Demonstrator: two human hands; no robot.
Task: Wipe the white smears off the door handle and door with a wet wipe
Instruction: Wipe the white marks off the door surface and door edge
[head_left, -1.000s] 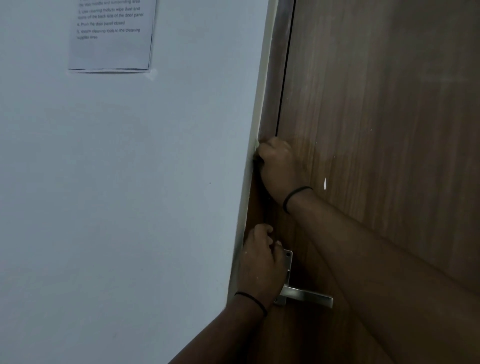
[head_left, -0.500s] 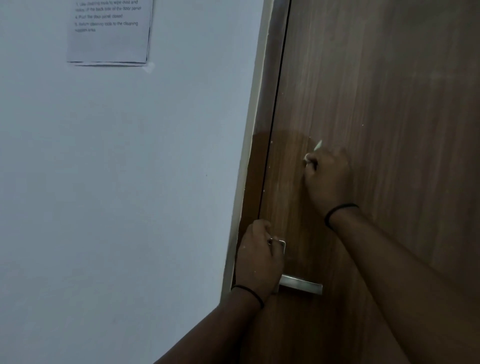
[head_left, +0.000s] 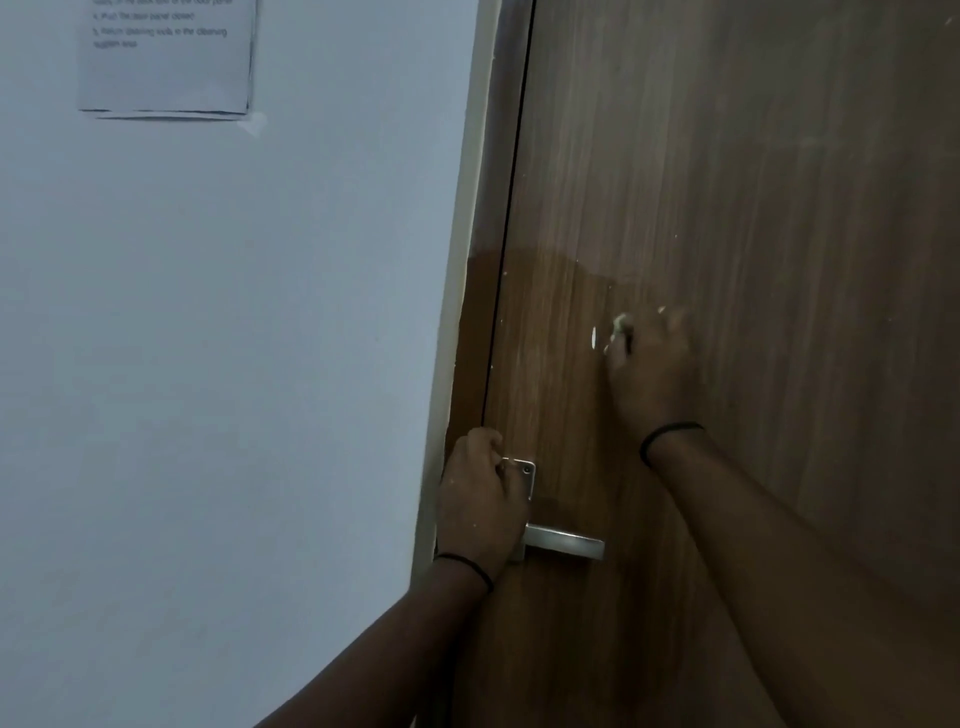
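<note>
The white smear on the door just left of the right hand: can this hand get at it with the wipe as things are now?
Probably yes. The right hand presses the wet wipe on the door, and the white smear lies beside it with only bare wood between.

We reach both bare forearms up from the lower edge of the view. Our left hand (head_left: 480, 501) sits low, fingers curled round the base of the door handle (head_left: 563, 543), a dark band on its wrist. Our right hand (head_left: 649, 364) is higher and to the right, blurred, fingers bunched on a pale wet wipe (head_left: 619, 326) pressed against the door (head_left: 753, 208), its wrist also banded.
</note>
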